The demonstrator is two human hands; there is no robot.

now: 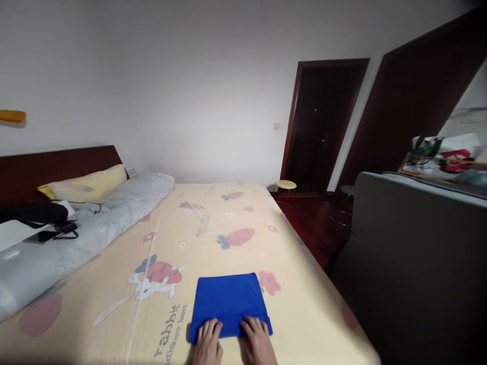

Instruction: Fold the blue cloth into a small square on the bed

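Observation:
A blue cloth (230, 299), folded into a neat near-square, lies flat on the bed in front of me. Its near edge is turned over into a thicker band that sticks out a little at both sides. My left hand (208, 342) is on the left part of this band, fingers bent over it. On the right part rests my right hand (256, 339), its fingers curled over the band in the same way. Both thumbs are mostly hidden against the near side of the cloth. What kind of item the cloth is, I cannot tell.
Under the cloth spreads a yellow bedsheet (213, 213) with carrot and rabbit prints. A grey quilt (110, 223), a yellow pillow (91, 183) and a phone (48, 236) are at left. A grey panel (414, 263) stands beyond the bed's right edge, near a round stool (285, 184).

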